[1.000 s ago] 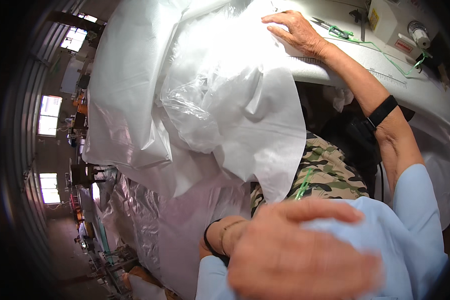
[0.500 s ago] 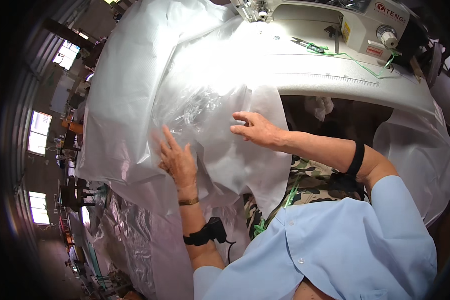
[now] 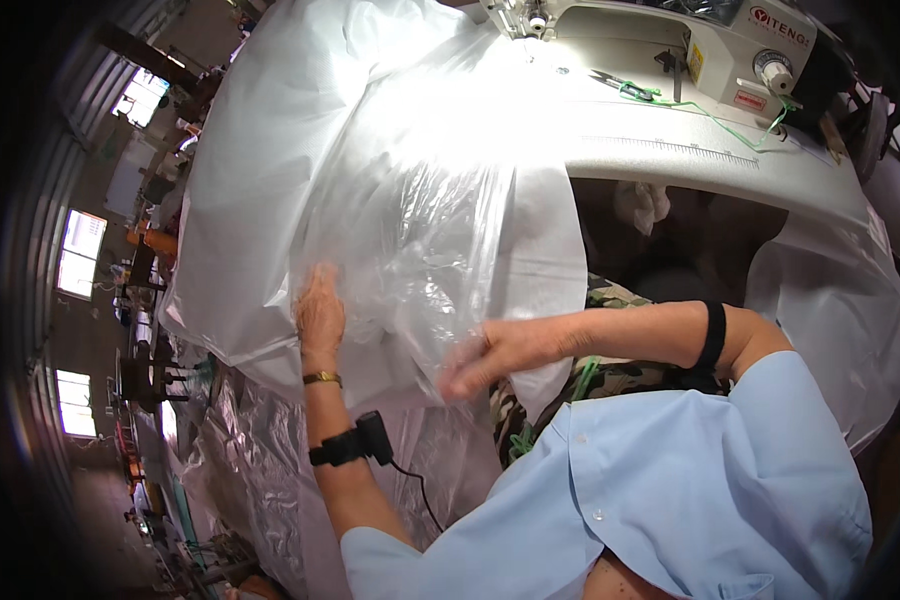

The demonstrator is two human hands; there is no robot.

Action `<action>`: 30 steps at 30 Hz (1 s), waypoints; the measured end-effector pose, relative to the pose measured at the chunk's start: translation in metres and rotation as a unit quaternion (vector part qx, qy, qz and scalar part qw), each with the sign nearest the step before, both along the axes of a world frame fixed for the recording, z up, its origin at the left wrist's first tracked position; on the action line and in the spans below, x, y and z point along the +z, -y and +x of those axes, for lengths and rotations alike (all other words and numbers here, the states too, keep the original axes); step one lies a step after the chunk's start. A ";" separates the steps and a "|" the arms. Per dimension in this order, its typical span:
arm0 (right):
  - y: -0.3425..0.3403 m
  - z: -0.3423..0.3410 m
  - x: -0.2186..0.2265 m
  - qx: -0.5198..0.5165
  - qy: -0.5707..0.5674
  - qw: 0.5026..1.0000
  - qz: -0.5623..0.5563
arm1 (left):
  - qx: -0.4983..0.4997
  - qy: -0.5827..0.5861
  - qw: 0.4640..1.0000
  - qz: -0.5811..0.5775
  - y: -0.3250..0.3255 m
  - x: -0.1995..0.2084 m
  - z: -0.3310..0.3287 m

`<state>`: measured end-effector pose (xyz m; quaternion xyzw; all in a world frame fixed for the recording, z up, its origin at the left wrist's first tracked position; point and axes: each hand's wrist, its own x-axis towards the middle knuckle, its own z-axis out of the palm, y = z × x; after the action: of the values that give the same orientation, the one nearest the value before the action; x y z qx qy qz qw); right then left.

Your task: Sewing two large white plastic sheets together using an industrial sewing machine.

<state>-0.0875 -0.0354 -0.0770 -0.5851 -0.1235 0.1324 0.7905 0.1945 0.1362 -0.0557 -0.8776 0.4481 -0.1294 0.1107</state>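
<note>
A wide white plastic sheet (image 3: 245, 200) drapes over the front of the sewing machine's table, with crinkled clear plastic film (image 3: 440, 225) on top of it. Pulled into long folds, the film runs from under the bright lamp down toward me. My right hand (image 3: 490, 358) is closed at the film's near edge, its fingertips blurred by motion. On the left, my left hand (image 3: 320, 310) rests against the white sheet beside the film; its fingertips are smeared, so its grip is unclear. The sewing machine (image 3: 735, 60) stands at the back right, its needle area lost in glare.
Small black thread snips (image 3: 625, 87) and loose green string (image 3: 715, 122) lie on the machine bed (image 3: 820, 190). More white sheeting (image 3: 830, 310) hangs at the right. Crumpled clear plastic (image 3: 270, 480) is heaped at the lower left. A whitish bundle (image 3: 642, 205) hangs beneath the table edge.
My right hand has come down toward me, and the film now stretches in straight folds toward it. My left hand has moved left and slightly down, away from the film's middle.
</note>
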 end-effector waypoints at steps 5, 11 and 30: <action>0.017 -0.032 0.003 -0.046 -0.178 0.982 -0.031 | 0.001 -0.047 0.997 0.067 0.001 0.021 -0.025; 0.029 -0.041 -0.005 -0.187 -0.146 0.971 0.043 | -0.162 -0.114 0.956 -0.214 0.012 0.049 -0.132; 0.014 -0.043 -0.023 -0.244 -0.084 0.963 0.081 | -0.018 -0.491 0.761 -0.422 0.034 -0.023 -0.149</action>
<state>-0.1305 -0.0491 -0.1004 -0.5183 0.0799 -0.0265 0.8510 0.0455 0.1022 -0.0791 -0.7708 0.3563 0.1415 -0.5089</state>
